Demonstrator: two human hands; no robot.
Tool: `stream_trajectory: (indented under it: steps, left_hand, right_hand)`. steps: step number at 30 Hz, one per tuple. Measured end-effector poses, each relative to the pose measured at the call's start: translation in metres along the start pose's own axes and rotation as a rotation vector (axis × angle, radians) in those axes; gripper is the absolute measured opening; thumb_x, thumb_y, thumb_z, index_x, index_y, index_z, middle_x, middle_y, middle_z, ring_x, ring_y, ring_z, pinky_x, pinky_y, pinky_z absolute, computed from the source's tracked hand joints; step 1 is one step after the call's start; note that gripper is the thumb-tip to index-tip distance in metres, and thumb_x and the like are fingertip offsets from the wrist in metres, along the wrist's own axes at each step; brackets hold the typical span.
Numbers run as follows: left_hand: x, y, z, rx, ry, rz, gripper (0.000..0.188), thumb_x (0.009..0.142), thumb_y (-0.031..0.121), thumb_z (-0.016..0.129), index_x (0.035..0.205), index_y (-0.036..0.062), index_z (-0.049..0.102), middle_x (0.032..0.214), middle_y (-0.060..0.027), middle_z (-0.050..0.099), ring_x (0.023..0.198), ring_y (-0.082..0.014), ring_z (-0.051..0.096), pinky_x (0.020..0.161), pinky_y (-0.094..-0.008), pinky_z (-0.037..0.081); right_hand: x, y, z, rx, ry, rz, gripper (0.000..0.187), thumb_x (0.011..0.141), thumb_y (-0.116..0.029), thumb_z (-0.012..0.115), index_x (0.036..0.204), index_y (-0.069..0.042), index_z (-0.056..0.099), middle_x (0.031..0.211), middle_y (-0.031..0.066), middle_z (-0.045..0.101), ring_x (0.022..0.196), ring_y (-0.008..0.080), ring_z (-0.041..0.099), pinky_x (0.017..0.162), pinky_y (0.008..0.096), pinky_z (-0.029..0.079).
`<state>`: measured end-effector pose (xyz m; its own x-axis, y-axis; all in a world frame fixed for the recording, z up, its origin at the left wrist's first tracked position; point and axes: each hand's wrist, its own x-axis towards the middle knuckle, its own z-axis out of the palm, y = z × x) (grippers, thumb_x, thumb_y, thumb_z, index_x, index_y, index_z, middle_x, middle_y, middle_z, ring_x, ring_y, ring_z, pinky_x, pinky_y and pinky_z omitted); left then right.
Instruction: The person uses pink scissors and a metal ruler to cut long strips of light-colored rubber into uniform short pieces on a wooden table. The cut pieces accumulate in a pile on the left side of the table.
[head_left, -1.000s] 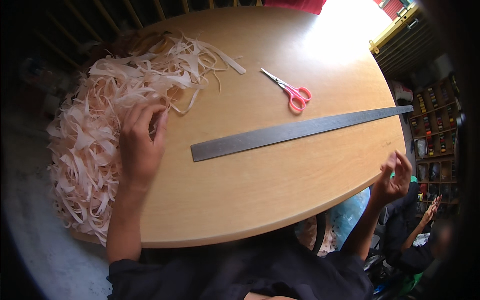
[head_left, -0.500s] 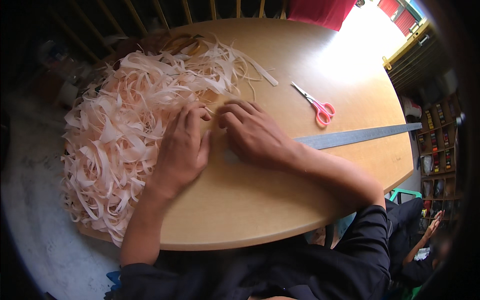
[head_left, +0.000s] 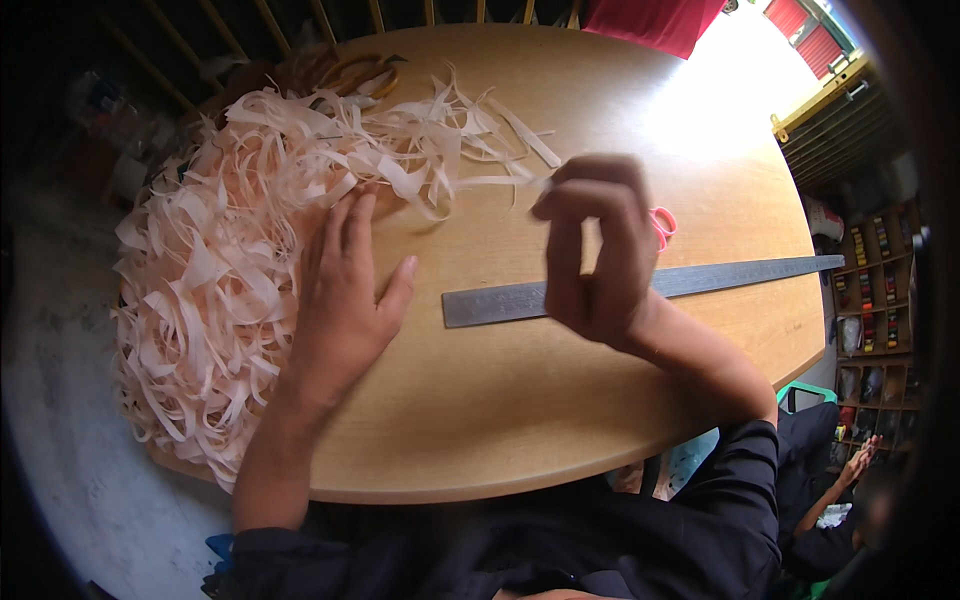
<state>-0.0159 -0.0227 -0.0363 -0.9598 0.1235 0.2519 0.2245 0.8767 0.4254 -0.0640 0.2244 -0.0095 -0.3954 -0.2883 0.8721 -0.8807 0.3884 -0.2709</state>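
Observation:
A large tangled heap of pale pink fabric strips (head_left: 220,270) covers the left part of the table. My left hand (head_left: 345,290) rests against the heap's right edge, fingers stretched out and thumb apart. Raised over the table's middle, my right hand (head_left: 618,250) has its thumb and fingers curled into a pinch. From its slightly blurred fingertips a thin pale strip (head_left: 500,182) runs left to the loose strands. Below and behind that hand lies a grey metal ruler (head_left: 490,305). Pink-handled scissors (head_left: 664,225) are mostly hidden by the hand.
A wooden table (head_left: 450,430) with a curved edge holds everything. Larger scissors (head_left: 385,80) with brownish handles lie behind the heap. Red cloth (head_left: 650,25) hangs beyond the far edge. At the right are shelves (head_left: 880,300) and another person's hands (head_left: 858,460).
My right hand has moved right and up, away from my left hand, drawing a strip out from the heap. My left hand's fingers have straightened. The ruler's left end now shows.

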Motion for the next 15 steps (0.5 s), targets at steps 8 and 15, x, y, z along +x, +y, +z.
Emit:
stream_trajectory:
  steps: [8,15]
  left_hand:
    - [0.000,-0.003,0.006,-0.067,0.085,-0.067,0.071,0.094,0.022,0.077,0.151,-0.0047,0.043,0.149,-0.0281,0.049,0.142,-0.0452,0.046,0.120,-0.0525,0.036]
    - [0.004,-0.015,0.012,-0.067,0.176,-0.032,0.065,0.089,0.020,0.082,0.140,-0.0045,0.050,0.136,-0.0268,0.058,0.129,-0.0443,0.055,0.112,-0.0516,0.042]
  right_hand:
    - [0.025,0.043,-0.026,0.186,0.401,0.076,0.011,0.105,0.009,0.049,0.109,0.002,0.056,0.099,0.0107,0.062,0.076,0.0137,0.065,0.071,0.0260,0.053]
    - [0.057,0.062,-0.086,0.098,0.593,0.370,0.017,0.102,0.002,0.054,0.115,0.009,0.060,0.099,0.0185,0.069,0.090,0.0316,0.078,0.090,0.0387,0.063]
